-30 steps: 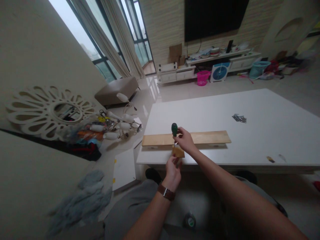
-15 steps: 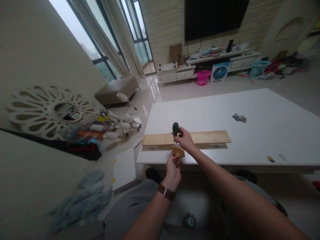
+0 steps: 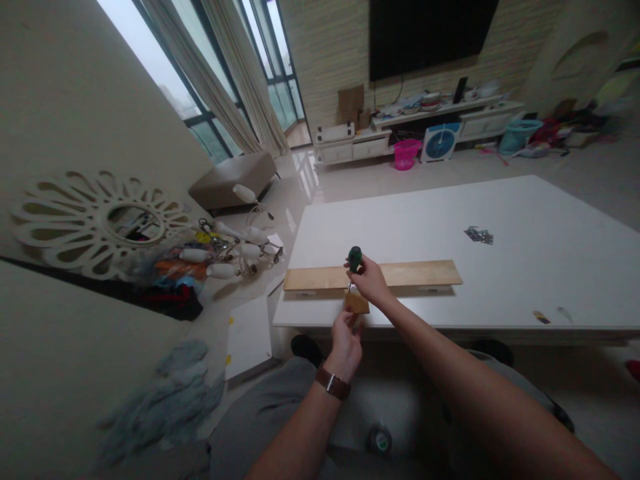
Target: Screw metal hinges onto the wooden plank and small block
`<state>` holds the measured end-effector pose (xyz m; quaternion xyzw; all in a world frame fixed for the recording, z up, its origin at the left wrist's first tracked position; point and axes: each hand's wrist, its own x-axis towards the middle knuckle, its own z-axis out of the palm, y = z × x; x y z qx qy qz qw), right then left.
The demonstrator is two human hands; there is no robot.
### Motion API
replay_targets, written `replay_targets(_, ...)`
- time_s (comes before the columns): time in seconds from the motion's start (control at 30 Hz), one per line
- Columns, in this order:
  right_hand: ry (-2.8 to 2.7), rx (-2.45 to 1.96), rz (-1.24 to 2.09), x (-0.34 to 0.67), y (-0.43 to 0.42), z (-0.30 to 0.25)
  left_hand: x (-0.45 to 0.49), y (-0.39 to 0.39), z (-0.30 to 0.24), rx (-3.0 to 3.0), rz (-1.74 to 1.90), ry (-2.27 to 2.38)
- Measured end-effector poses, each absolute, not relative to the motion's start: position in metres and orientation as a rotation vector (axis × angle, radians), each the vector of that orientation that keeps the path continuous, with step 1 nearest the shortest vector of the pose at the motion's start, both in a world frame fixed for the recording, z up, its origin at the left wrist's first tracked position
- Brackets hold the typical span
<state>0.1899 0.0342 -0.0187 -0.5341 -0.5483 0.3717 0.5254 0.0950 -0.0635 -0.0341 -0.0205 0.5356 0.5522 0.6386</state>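
My right hand [image 3: 369,283] is closed round a green-handled screwdriver [image 3: 355,258], held upright with its tip down on a small wooden block [image 3: 357,303]. My left hand [image 3: 347,343], with a brown watch strap at the wrist, grips that block from below at the near edge of the white table [image 3: 525,267]. Just behind the block a long wooden board [image 3: 415,274] lies flat across the table.
A small pile of metal hardware [image 3: 479,235] lies further back on the table, and small bits [image 3: 540,317] sit near its front right edge. On the floor to the left are a white panel [image 3: 249,339], a chandelier [image 3: 235,250] and a round ornate mirror [image 3: 100,223].
The screwdriver handle has shifted slightly to the right in my right hand. My left hand and the block have stayed in place.
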Motion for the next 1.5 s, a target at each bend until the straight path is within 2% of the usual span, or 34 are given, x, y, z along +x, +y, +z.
replay_targets(0.27, -1.166, -1.184, 1.118, 0.188, 0.033, -0.01, 0.097, -0.063, -0.028, -0.037, 1.251, 1.23)
replay_targets(0.57, -1.331, -1.362, 0.822, 0.192, 0.033, -0.013, 0.096, -0.064, -0.024, -0.052, 1.251, 1.205)
replay_targets(0.93, -1.232, -1.204, 1.105, 0.19, 0.032, -0.007, 0.097, -0.064, -0.031, -0.071, 1.261, 1.227)
replay_targets(1.2, -1.357, -1.384, 0.775, 0.193, 0.031, -0.013, 0.097, -0.064, -0.025, -0.071, 1.26, 1.192)
replay_targets(1.5, -1.228, -1.203, 1.16, 0.189, 0.03, -0.005, 0.097, -0.064, -0.028, -0.069, 1.26, 1.217)
